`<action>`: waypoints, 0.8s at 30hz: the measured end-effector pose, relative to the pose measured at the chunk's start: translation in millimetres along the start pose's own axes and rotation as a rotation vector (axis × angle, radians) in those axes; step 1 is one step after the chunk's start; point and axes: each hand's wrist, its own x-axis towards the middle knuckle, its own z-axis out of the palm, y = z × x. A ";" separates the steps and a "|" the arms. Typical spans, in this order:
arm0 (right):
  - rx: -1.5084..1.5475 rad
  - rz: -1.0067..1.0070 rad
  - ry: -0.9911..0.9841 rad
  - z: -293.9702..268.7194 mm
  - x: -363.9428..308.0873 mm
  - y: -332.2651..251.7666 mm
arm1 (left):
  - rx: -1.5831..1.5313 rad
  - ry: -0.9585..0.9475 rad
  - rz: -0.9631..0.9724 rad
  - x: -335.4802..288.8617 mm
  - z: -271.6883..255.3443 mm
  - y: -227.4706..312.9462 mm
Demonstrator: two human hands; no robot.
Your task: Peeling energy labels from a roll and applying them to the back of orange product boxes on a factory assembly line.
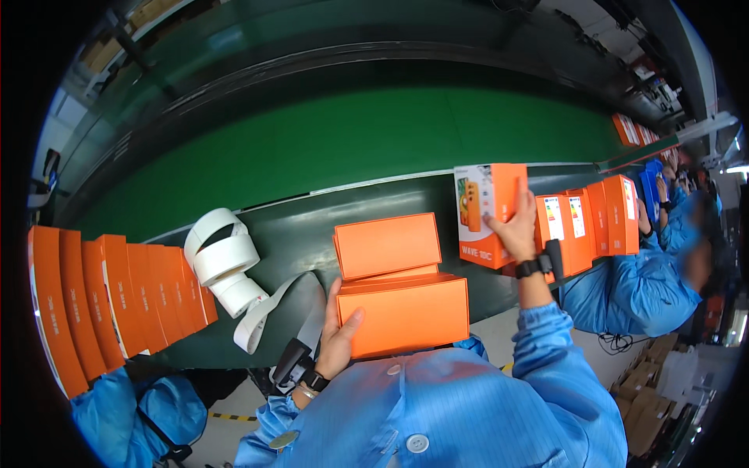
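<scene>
My left hand is closed on the left end of an orange box right in front of me, its thumb on the near face. Just behind that one stands a second orange box. Out to the right, my right hand grips an orange-and-white phone box with a product picture on its left face. The thumb lies on the printed side and the fingers wrap over the orange side. Beside it, a row of orange boxes with white labels stands on the bench.
Rolls of white labels lie left of centre, a loose strip trailing toward me. At far left stands a row of orange boxes. A green conveyor belt runs behind the dark bench. Co-workers in blue sit at right.
</scene>
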 end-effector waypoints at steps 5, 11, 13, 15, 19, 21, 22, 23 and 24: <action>0.136 -0.476 0.054 -48.5 5.4 -76.1 | -0.011 -0.026 0.034 0.0 0.1 10.8; -0.234 -1.126 0.064 -43.5 -27.6 -138.2 | 0.060 0.054 0.210 18.0 -28.3 25.0; -0.251 -1.301 0.160 -29.3 -35.1 -143.4 | -0.113 -0.065 0.100 25.0 -23.9 52.0; -0.253 -1.369 0.213 -15.4 -40.9 -149.8 | -0.246 -0.182 0.032 34.8 -22.6 67.1; -0.322 -1.435 0.306 -4.8 -48.0 -159.8 | -0.374 -0.285 -0.088 47.8 -14.9 96.6; -0.327 -1.434 0.341 0.9 -49.9 -162.9 | -0.362 -0.301 -0.073 55.8 -11.0 99.2; -0.330 -1.435 0.341 3.0 -50.3 -164.0 | -0.346 -0.317 -0.068 60.4 -8.4 98.7; -0.348 -1.450 0.364 4.8 -50.7 -164.4 | -0.373 -0.284 -0.038 64.8 -4.4 96.8; -0.369 -1.460 0.388 5.8 -50.3 -164.6 | -0.372 -0.289 -0.041 68.4 -3.4 98.4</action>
